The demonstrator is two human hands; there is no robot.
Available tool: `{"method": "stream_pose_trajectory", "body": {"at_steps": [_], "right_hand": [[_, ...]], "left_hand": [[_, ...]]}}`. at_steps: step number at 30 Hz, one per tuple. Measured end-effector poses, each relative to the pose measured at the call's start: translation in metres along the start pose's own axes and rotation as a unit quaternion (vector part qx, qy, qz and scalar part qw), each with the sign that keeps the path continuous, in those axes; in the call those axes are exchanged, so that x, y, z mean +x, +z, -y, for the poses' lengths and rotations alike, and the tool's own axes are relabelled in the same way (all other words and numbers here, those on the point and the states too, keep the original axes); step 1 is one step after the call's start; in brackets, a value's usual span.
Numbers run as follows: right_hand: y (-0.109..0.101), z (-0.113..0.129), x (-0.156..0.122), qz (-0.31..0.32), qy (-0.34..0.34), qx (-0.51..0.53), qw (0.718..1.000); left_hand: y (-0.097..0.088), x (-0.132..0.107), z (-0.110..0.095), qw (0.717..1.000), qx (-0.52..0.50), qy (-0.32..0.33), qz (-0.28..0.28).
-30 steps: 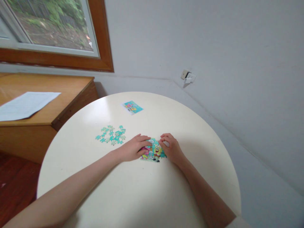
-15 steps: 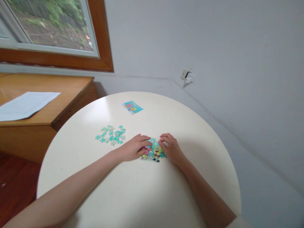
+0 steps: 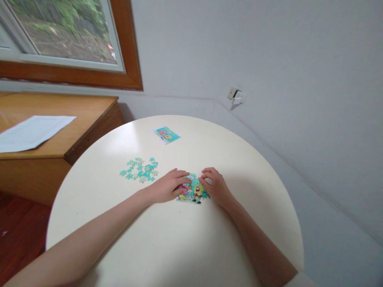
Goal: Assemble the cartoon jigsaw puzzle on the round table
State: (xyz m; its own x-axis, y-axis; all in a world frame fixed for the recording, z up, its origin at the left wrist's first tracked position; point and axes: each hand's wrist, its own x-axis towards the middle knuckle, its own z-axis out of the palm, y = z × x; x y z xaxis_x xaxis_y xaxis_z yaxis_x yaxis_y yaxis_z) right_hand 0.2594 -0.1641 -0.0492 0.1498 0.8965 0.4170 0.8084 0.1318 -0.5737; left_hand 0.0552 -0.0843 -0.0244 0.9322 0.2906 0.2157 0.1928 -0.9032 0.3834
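A partly joined cartoon jigsaw puzzle (image 3: pixel 189 194) lies on the round white table, with a yellow square figure and a pink one on it. My left hand (image 3: pixel 170 186) rests on its left side, fingers stretched out and spread over the picture. At the upper right edge of the puzzle, my right hand (image 3: pixel 216 186) pinches thumb and forefinger together on a puzzle piece, mostly hidden by the fingertips. Left of my left hand is a loose pile of teal and pale green puzzle pieces (image 3: pixel 140 170).
A small picture card (image 3: pixel 167 135) with a similar cartoon scene lies towards the far edge of the white table (image 3: pixel 239 155). To the left stands a wooden cabinet (image 3: pixel 89 115) with a paper sheet (image 3: pixel 32 133) on top. A wall socket (image 3: pixel 236 95) is beyond the table.
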Motion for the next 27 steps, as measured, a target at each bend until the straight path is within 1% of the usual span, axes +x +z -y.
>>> {"method": "stream_pose_trajectory", "body": {"at_steps": [14,20,27], "right_hand": [[0.0007,-0.0022,-0.0002,0.005,0.008,-0.002,1.0],[0.0011,-0.0034,0.0003,0.002,-0.001,0.011,1.0],[0.0002,-0.0025,0.0004,0.003,0.011,0.013,1.0]], "left_hand": [[0.0009,-0.0005,0.0008,1.0,-0.005,0.002,-0.007],[0.0014,-0.0011,0.0016,1.0,-0.006,0.0,-0.006],[0.001,-0.0006,0.0007,1.0,-0.005,0.003,-0.008]]}}
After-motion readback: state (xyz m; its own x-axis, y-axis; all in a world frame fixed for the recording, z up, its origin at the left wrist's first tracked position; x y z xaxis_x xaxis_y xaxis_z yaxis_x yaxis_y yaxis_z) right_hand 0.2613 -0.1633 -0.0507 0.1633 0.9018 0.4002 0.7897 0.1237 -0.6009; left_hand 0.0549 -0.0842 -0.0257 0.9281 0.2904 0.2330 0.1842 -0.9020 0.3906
